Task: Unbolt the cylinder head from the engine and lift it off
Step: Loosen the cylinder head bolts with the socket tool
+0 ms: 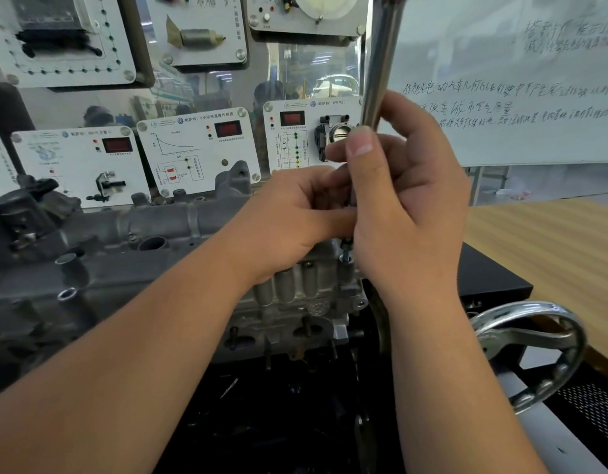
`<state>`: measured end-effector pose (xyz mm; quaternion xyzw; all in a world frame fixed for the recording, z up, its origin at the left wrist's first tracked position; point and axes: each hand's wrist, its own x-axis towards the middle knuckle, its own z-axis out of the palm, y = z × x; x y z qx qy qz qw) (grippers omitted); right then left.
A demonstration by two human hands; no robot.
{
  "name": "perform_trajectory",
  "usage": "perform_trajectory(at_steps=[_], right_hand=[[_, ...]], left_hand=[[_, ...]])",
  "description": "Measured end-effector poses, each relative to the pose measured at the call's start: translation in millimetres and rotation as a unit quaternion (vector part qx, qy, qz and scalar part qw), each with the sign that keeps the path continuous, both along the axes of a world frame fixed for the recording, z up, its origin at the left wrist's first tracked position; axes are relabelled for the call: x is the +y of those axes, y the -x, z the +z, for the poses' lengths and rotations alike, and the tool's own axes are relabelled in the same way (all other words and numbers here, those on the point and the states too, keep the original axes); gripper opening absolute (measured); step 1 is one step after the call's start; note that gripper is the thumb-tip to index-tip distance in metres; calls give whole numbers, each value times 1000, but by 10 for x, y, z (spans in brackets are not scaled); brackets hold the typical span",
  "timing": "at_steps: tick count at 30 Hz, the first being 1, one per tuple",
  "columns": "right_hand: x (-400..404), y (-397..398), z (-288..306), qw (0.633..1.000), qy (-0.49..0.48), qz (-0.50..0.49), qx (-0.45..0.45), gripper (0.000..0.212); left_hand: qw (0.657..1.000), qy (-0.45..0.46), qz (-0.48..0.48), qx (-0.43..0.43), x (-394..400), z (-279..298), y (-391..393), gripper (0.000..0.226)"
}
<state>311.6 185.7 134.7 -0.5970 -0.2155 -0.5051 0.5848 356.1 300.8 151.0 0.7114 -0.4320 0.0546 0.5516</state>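
Note:
The grey cast cylinder head (pixel 135 241) lies across the engine (pixel 295 302) on a black stand, from left to centre. A long polished steel wrench handle (pixel 381 63) stands nearly upright above the head's right end. My right hand (pixel 408 206) grips its lower part, thumb up. My left hand (pixel 295 213) pinches the tool's lower end just left of the right hand. Below both hands a dark bit or bolt (pixel 345 249) points down at the head's right corner. The tool's head is hidden by my fingers.
A chrome handwheel (pixel 528 350) sticks out at the right of the stand. White training panels (pixel 200 152) with sensors hang right behind the engine. A whiteboard (pixel 501 97) with writing stands at back right, and a wooden table (pixel 552 248) lies to the right.

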Motion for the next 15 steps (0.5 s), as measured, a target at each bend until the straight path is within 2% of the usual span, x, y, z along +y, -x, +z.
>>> perform_trajectory(at_steps=[2, 5, 8, 12, 15], right_hand=[[8, 9, 13, 1000, -9, 3, 1, 34], [7, 9, 10, 1000, -30, -10, 1, 12], [-25, 2, 7, 999, -28, -34, -6, 6], [-86, -4, 10, 1000, -10, -20, 2, 22], [-77, -3, 11, 1000, -4, 6, 12, 36]], left_hand=[[1000, -9, 16, -18, -4, 1, -6, 23], [999, -17, 30, -27, -20, 4, 11, 30], [1000, -8, 0, -2, 0, -16, -9, 15], [998, -4, -50, 40, 17, -24, -11, 19], [999, 1, -39, 37, -3, -11, 12, 22]])
